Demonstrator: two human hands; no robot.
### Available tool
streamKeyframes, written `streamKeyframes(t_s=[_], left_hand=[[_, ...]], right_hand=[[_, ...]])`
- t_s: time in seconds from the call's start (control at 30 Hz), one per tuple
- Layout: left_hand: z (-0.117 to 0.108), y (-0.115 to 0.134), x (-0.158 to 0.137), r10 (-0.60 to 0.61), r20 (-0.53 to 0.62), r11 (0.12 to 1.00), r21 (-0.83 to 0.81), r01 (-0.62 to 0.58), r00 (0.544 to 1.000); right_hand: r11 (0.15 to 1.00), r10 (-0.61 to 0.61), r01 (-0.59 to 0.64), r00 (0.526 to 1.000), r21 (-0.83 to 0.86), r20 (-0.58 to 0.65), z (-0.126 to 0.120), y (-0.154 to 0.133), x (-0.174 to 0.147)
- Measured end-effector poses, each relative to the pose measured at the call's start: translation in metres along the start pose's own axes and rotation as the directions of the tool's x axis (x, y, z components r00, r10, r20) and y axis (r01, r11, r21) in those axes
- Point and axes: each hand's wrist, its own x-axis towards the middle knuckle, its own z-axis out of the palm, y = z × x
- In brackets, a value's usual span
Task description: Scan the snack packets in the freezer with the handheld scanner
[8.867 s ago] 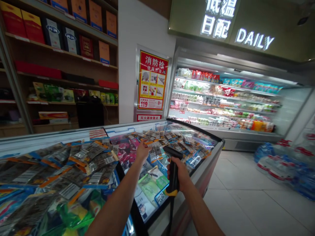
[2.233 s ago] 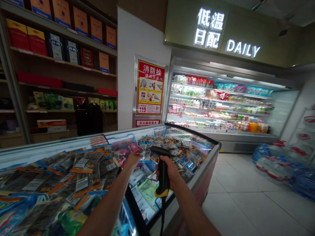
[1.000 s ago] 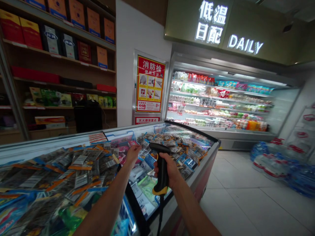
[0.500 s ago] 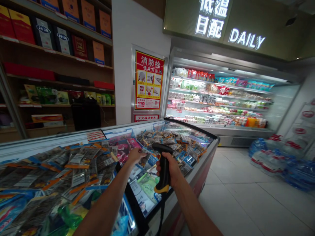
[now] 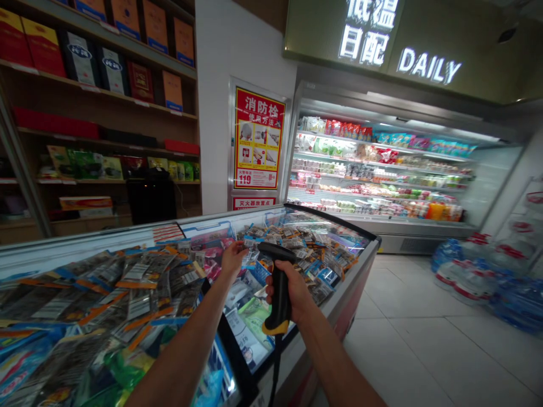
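Observation:
My right hand (image 5: 298, 291) is wrapped round the grip of a black and yellow barcode scanner (image 5: 280, 294), whose cord hangs down. The scanner's head points left, toward my left hand. Out over the glass-topped freezer, my left hand (image 5: 232, 259) pinches what looks like the edge of a small clear packet (image 5: 251, 253) with a printed label; its fingertips are partly blurred. Similar packets (image 5: 314, 249) with orange and blue edges lie heaped on the right, and another pile of packets (image 5: 139, 277) covers the left side.
A black frame bar (image 5: 231, 345) crosses the freezer, and bagged goods (image 5: 250, 333) show below the glass. Beyond stand a lit chiller (image 5: 382, 175), a shelf unit (image 5: 102, 135) and a red fire-hydrant notice (image 5: 258, 138). Bottled water packs (image 5: 470, 277) sit on the floor at right.
My left hand has lifted and turned slightly upward, with the packet beside its fingertips now nearer the scanner's head. The scanner has shifted a little left.

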Motion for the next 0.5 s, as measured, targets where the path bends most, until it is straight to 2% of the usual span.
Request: streamKeyframes(t_s=[0.13, 0.3, 0.37, 0.43, 0.5], left_hand=[[0.001, -0.001, 0.003, -0.021, -0.04, 0.999, 0.037, 0.022, 0.999], [-0.023, 0.014, 0.01, 0.006, -0.128, 0.929, 0.369, 0.042, 0.992], [-0.037, 0.022, 0.013, 0.028, -0.163, 0.824, 0.562, 0.069, 0.986], [-0.05, 0.029, 0.015, 0.058, -0.172, 0.628, 0.772, 0.098, 0.983], [-0.061, 0.035, 0.016, 0.069, -0.154, 0.455, 0.884, 0.106, 0.986]], right_hand=[[0.999, -0.02, 0.019, 1.0, -0.025, -0.007, 0.0, -0.002, 0.0], [0.998, -0.059, 0.057, 0.995, -0.021, -0.083, -0.012, -0.008, 0.005], [0.997, -0.077, 0.075, 0.988, -0.017, -0.134, -0.023, -0.012, 0.008], [0.996, -0.093, 0.092, 0.982, -0.016, -0.164, -0.034, -0.015, 0.011], [0.995, -0.099, 0.098, 0.978, -0.014, -0.184, -0.045, -0.019, 0.014]])
